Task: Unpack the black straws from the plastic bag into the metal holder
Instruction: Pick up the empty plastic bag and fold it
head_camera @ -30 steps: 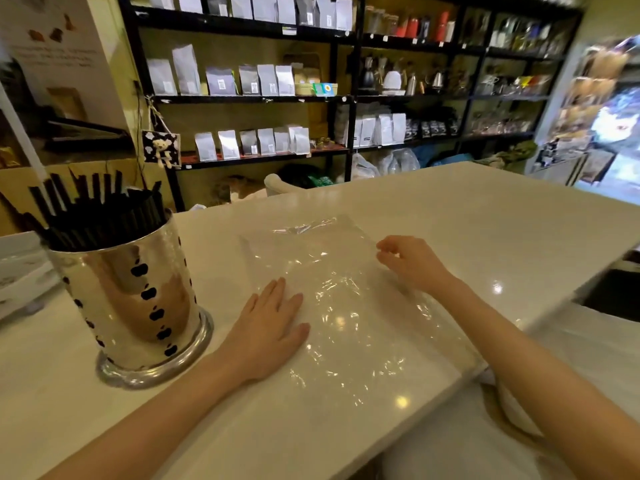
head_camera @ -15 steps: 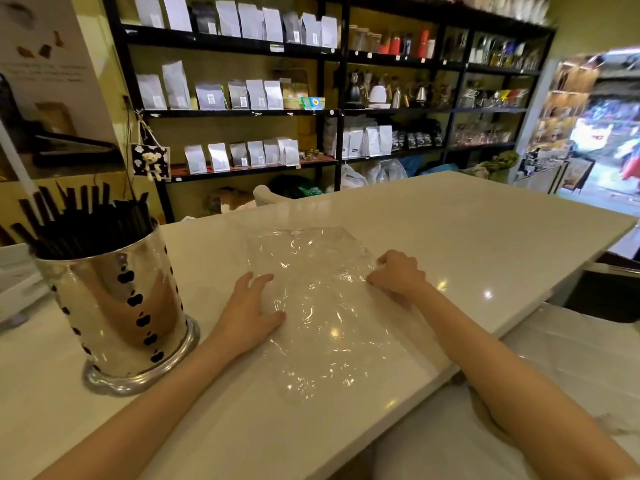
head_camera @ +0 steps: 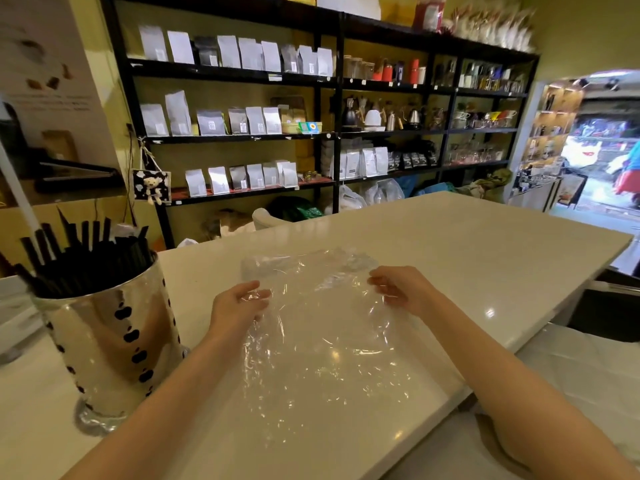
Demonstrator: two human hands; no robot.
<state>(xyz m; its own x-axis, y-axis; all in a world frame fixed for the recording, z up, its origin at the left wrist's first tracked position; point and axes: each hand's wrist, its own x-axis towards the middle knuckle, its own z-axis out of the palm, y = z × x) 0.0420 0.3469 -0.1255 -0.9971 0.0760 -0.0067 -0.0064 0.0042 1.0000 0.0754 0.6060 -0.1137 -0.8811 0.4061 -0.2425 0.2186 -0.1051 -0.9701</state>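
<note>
Since a second ago both hands have gone from lying flat on the plastic bag to pinching it; its far portion is now raised and crumpled off the counter. The left hand grips the bag's left edge between thumb and curled fingers, wrist low, forearm running in from the lower left. The right hand clasps the right edge likewise, knuckles up, forearm angled in from the lower right. The paired edge grip suggests the bag is being gathered or folded away. It appears empty, though glare on the film makes a stray straw hard to rule out. The black straws stand bunched upright in the metal holder, which sits on the counter well to the left of the bag, apart from both hands. Unpacking looks complete.
</note>
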